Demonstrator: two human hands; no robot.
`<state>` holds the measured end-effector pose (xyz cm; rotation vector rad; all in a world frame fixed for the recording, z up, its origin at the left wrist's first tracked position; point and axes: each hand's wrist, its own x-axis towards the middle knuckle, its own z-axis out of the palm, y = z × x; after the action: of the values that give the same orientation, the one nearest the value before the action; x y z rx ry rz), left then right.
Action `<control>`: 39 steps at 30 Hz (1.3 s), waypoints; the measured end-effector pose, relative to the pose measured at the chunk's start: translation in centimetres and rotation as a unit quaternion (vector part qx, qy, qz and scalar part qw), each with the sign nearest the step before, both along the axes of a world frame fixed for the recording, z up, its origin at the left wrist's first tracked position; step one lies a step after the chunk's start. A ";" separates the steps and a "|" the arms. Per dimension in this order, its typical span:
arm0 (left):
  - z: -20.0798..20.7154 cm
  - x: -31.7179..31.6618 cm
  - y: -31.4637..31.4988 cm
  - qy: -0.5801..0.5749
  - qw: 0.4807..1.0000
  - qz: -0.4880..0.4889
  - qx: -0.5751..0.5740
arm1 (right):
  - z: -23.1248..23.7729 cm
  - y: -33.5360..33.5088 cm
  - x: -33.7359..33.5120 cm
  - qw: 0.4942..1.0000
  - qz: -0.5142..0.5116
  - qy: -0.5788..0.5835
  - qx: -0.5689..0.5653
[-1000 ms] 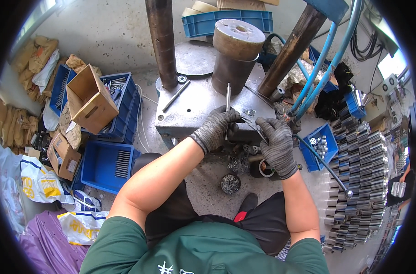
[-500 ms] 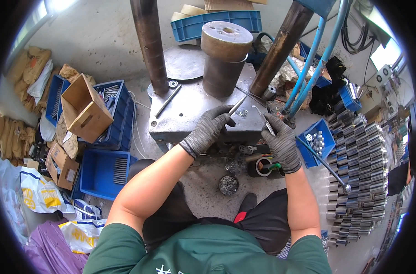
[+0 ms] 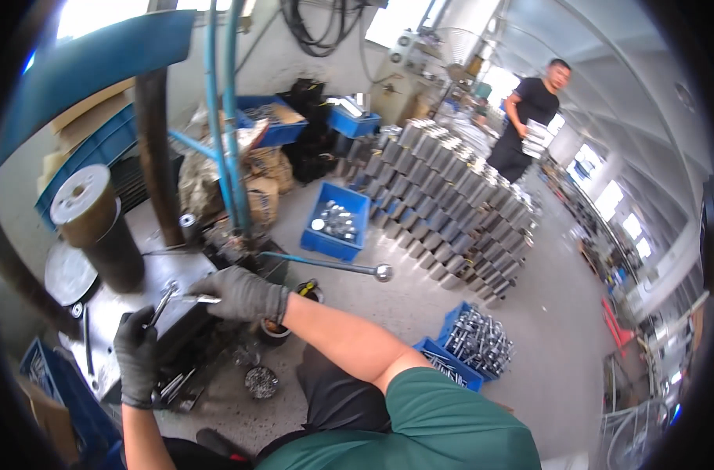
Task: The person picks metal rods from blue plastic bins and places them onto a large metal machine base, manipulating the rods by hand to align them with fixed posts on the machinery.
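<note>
The left hand [image 3: 136,356], gloved in grey, is closed around a metal pin [image 3: 163,305], which is held slanted, upper end to the right, at the near edge of the press table [image 3: 116,321]. The right hand [image 3: 243,294], likewise gloved, is closed on a slim silver tool [image 3: 203,298]; the tool is pinched by the fingers and its tip is directed left, toward the pin. Whether tip and pin are in contact cannot be told.

From the left, a ring [image 3: 77,309] and a rod [image 3: 88,341] are laid on the table. A stout cylinder [image 3: 113,251] is stood upright beyond the hands; a dark post [image 3: 157,157] is set to its right, followed by blue pipes [image 3: 230,117]. Small metal parts [image 3: 261,382] are gathered in a round cluster below the right hand. Further right, a blue bin [image 3: 329,248] is part-filled, and a ball-ended lever [image 3: 337,266] is extended in front of it. Metal sleeves [image 3: 431,211] are stacked in rows. Bolts [image 3: 480,341] are heaped nearer the wearer. Bright metal pieces [image 3: 535,139] are held by a co-worker [image 3: 535,102].
</note>
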<state>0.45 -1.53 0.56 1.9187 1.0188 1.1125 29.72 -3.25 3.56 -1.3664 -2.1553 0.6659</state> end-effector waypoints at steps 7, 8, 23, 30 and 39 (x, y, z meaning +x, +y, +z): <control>-0.8 2.1 1.0 -0.065 0.983 -0.055 -0.165 | 1.0 -1.1 3.1 0.998 0.001 0.020 -0.060; -0.7 2.2 0.8 -0.055 0.985 -0.063 -0.148 | 0.9 -1.1 3.2 0.999 0.010 0.008 -0.045; 1.0 4.3 -1.6 -0.218 0.906 -0.150 -0.331 | -0.8 -1.9 1.1 0.993 0.099 0.057 -0.028; 0.6 3.6 -1.1 -0.234 0.875 -0.181 -0.383 | 0.7 -2.2 1.0 0.992 0.094 0.044 -0.070; 1.6 4.1 -1.5 -0.276 0.867 -0.182 -0.372 | 1.9 -2.6 0.8 0.987 0.082 0.086 -0.113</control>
<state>4.54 -3.07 2.18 1.0145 0.5888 0.7996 30.55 -5.86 5.46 -1.1990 -2.1175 1.0796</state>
